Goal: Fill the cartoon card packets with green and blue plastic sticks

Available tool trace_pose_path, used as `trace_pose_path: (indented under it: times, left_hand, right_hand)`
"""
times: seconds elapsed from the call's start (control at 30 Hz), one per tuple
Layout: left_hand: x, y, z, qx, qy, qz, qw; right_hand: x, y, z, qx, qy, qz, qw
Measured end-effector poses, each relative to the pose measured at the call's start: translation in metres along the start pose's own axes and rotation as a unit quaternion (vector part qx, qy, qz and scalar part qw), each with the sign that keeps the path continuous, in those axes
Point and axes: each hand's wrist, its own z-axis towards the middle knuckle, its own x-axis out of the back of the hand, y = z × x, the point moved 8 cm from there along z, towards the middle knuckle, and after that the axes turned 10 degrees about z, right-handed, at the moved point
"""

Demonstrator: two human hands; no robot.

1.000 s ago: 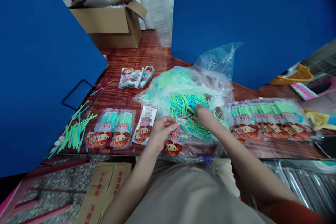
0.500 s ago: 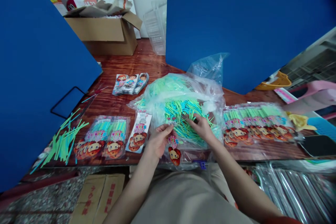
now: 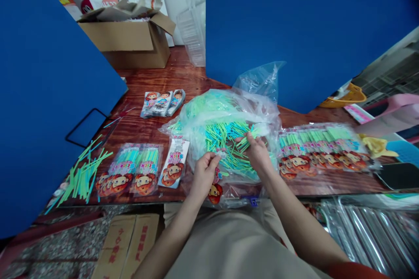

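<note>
1. While the right hand (image 3: 258, 154) pinches a small bunch of green plastic sticks (image 3: 247, 141) between thumb and fingers, the left hand (image 3: 204, 175) sits curled just below a small white tag (image 3: 221, 153); I cannot tell whether it grips that tag.
2. Both hands are over a clear plastic bag (image 3: 222, 107), which lies open on the table and holds a loose heap of green and blue sticks (image 3: 222, 137). The bunch in the right hand sits just above that heap, at the bag's mouth.
3. Just beside the left hand lies a printed card (image 3: 170, 163) showing a cartoon face. Next to it, toward the left, are two filled packs (image 3: 129, 170) of pale green and blue sticks, printed with the same face.
4. Farther left, loose green sticks (image 3: 81, 178) lie scattered on the reddish wooden table (image 3: 183, 69). A small stack of packets (image 3: 162, 103) printed with cartoon children lies behind the filled packs.
5. To the right of the bag, a row of overlapping filled packs (image 3: 322, 150) runs along the table, with a dark phone or tablet (image 3: 399, 175) beyond it.
6. At the far end of the table stand an open cardboard box (image 3: 129, 39) and a stack of clear plastic trays (image 3: 191, 30). Below the table edge, a flattened carton (image 3: 126, 246) lies on the speckled floor, and silver-wrapped bundles (image 3: 363, 235) lie at the lower right.
</note>
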Motion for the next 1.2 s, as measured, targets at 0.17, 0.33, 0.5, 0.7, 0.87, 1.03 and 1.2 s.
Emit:
trace_pose_path:
  times: [0.17,0.33,0.5,0.7,0.87,1.03,1.2]
  left_hand:
    - [-0.001,0.005,0.001,-0.034,0.011,-0.012,0.999]
    - [-0.007,0.005,-0.002,-0.006,-0.005,-0.001,1.0]
    - [-0.014,0.009,-0.008,0.016,-0.019,-0.001,1.0]
    - [-0.024,0.008,-0.009,0.042,-0.043,-0.037,0.998]
    - [-0.028,0.011,-0.008,0.041,-0.049,-0.07,0.996]
    - [-0.025,0.011,-0.005,0.026,-0.028,-0.086,0.996]
    - [-0.018,0.011,0.0,-0.001,0.012,-0.078,0.997]
  right_hand:
    - [0.002,0.006,0.011,-0.103,0.048,0.221,0.969]
    - [-0.01,-0.011,0.005,-0.129,0.081,0.396,0.906]
    - [-0.023,-0.06,-0.003,-0.055,0.039,0.499,0.864]
    - [-0.041,-0.091,-0.014,0.005,-0.047,0.435,0.899]
    - [-0.051,-0.092,-0.025,0.015,-0.076,0.363,0.929]
    - [-0.055,-0.088,-0.031,0.007,-0.094,0.309,0.946]
    - [-0.056,-0.078,-0.031,-0.004,-0.085,0.289,0.954]
